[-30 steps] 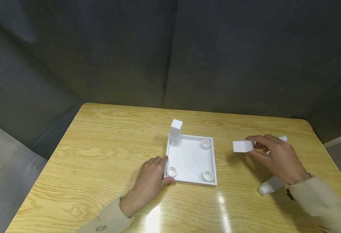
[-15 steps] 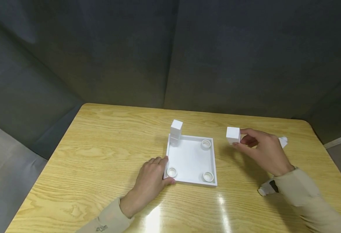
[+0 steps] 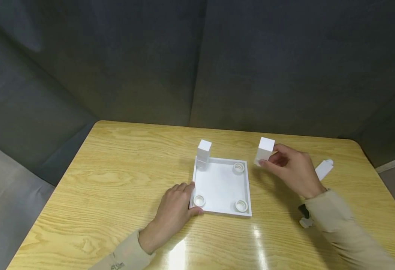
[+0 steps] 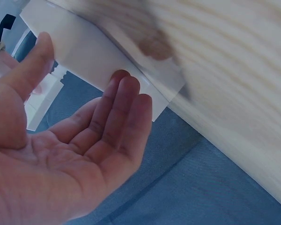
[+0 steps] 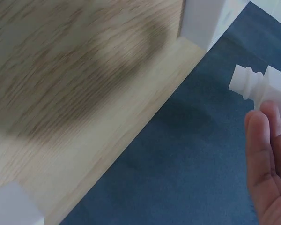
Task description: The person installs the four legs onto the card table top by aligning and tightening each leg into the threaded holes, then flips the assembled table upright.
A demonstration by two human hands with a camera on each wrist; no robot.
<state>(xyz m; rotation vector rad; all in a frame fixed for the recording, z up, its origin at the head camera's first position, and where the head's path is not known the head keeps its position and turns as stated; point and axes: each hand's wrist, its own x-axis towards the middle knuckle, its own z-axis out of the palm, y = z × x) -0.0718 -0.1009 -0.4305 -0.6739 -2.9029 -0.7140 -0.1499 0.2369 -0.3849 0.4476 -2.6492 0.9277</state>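
Note:
A white square tabletop [image 3: 219, 187], its underside up and rimmed, lies mid-table. My left hand [image 3: 173, 206] grips its near left corner, thumb on the front edge and fingers along the left side. One white table leg [image 3: 204, 152] stands upright in the far left corner. Ring sockets show in the other corners: far right [image 3: 239, 167], near right [image 3: 241, 205] and near left [image 3: 199, 201]. Right of the tabletop, my right hand [image 3: 296, 170] holds another white leg [image 3: 265, 149] upright above the table. Its threaded end [image 5: 246, 82] shows past the fingers in the right wrist view.
A loose white leg [image 3: 324, 169] lies on the wooden table [image 3: 133, 165] beyond my right wrist. Another piece [image 3: 306, 222] pokes out under the right forearm, mostly hidden. Dark curtain [image 3: 197, 75] stands behind the table's far edge.
My right hand has moved left and away from me, turning the leg from lying sideways to upright. My left hand and the tabletop have stayed put.

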